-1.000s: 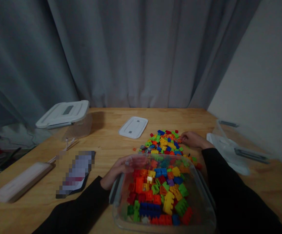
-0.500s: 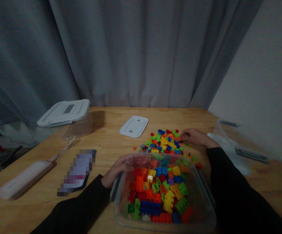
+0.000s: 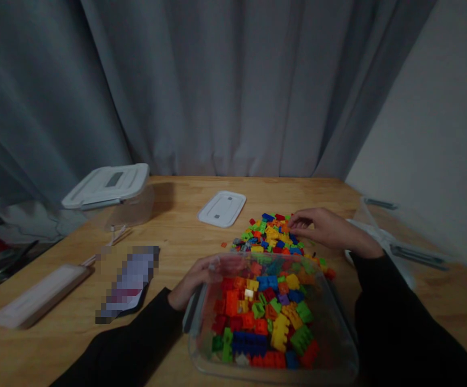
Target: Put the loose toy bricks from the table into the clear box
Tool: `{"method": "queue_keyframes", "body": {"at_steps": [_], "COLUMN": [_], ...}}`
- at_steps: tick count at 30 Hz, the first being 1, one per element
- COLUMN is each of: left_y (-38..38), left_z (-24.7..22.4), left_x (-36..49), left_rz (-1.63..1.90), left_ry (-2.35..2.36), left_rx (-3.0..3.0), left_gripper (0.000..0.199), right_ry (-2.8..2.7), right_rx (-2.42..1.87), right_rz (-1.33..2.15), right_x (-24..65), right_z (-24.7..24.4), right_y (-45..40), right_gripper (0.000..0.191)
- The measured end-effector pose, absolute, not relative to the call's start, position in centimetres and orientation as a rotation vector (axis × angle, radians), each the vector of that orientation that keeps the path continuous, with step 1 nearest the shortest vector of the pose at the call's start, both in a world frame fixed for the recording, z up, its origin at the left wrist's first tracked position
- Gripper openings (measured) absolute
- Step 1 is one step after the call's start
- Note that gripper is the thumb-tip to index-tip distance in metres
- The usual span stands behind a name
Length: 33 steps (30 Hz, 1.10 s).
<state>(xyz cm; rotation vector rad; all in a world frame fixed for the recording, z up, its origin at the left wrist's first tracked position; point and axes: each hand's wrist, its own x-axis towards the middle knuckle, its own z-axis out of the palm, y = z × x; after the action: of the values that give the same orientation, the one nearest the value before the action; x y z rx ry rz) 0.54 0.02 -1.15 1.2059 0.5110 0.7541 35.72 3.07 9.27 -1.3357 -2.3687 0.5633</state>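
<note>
A clear plastic box point(image 3: 273, 373) with colourful bricks point(image 3: 249, 343) inside stands at the near edge. Its left far corner is gripped by my left hand point(image 3: 201, 277), with fingers over the rim and partly seen through the plastic. Beyond the box a pile of small loose bricks point(image 3: 271, 232) lies on the table. My right hand point(image 3: 317, 227) is over the right side of this pile, fingers bent and close together at an orange brick; whether they hold it is too small to tell.
A white lid point(image 3: 222, 208) lies behind the pile. At the left are a lidded clear box point(image 3: 132, 207), a pixelated phone-like object point(image 3: 130, 282) and a white power strip point(image 3: 42, 295). Another clear box point(image 3: 394, 231) lies at the right.
My right hand has moved left and a little nearer, from the pile's right edge to over its bricks. My left hand and the box have stayed put.
</note>
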Motion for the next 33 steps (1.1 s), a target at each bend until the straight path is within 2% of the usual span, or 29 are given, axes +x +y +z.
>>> {"method": "queue_keyframes", "body": {"at_steps": [10,33], "left_y": [0.0,0.0], "left_z": [-1.5,-1.5], "left_x": [0.6,0.4], "left_rz": [0.770,0.753], "left_ry": [0.452,0.473], "left_rx": [1.210,1.184], "left_gripper": [0.059,0.060], "right_ry": [-2.584,-2.861], "right_rx": [-1.113,-0.879], "right_rz": [0.505,0.831], "right_x": [31.8,28.0], "right_z": [11.6,8.9], "right_y": [-1.3,-3.9], "right_gripper": [0.020,0.012]}}
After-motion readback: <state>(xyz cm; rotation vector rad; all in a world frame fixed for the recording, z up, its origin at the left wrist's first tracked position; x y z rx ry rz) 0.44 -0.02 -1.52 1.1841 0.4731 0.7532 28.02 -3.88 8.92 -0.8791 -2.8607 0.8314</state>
